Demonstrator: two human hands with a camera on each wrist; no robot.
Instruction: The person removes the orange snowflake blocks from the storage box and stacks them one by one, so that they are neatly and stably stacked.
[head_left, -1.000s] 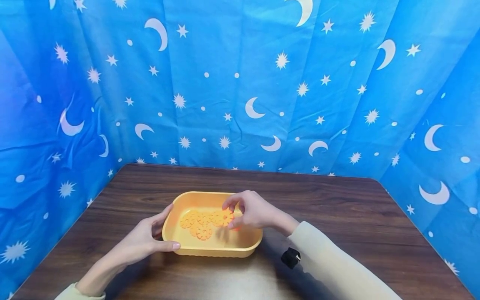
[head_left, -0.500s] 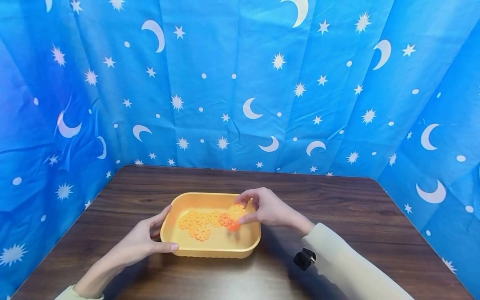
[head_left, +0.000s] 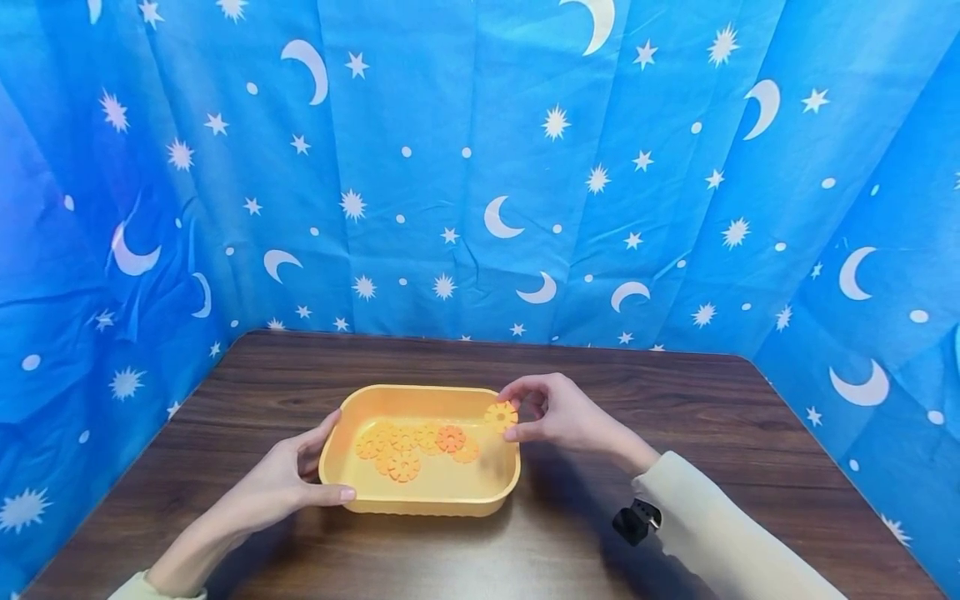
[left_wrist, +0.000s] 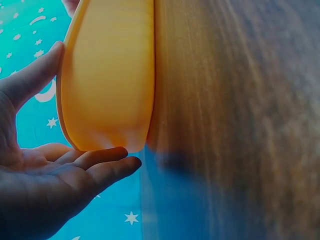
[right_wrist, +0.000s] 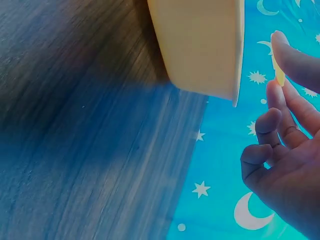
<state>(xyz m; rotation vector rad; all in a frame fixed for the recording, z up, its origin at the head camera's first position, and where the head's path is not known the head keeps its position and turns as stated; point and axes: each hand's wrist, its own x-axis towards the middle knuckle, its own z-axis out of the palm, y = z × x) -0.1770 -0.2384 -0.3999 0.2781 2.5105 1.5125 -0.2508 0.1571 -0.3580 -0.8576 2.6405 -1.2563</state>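
My left hand (head_left: 281, 475) holds the left end of a yellow plastic bin (head_left: 420, 505), thumb at the front rim and fingers along the outer wall. In the left wrist view, those fingers (left_wrist: 107, 157) lie against the bin's end. Over the bin's right rim, my right hand (head_left: 566, 421) pinches a yellow notched snowflake disc (head_left: 500, 415) between thumb and fingertips. The right wrist view has this disc (right_wrist: 278, 72) edge-on, apart from the bin wall (right_wrist: 200, 45). Several similar discs (head_left: 403, 467) lie on the bin floor, a darker orange disc (head_left: 451, 439) among them.
The bin stands on a dark wood-grain table (head_left: 637, 392). A blue curtain (head_left: 420, 192) printed with moons and stars hangs around the back and sides. A black device (head_left: 636, 523) is at the right sleeve.
My right hand has lifted the yellow disc from the bin floor and moved right, up to the right rim. My left hand stays at the bin's left end.
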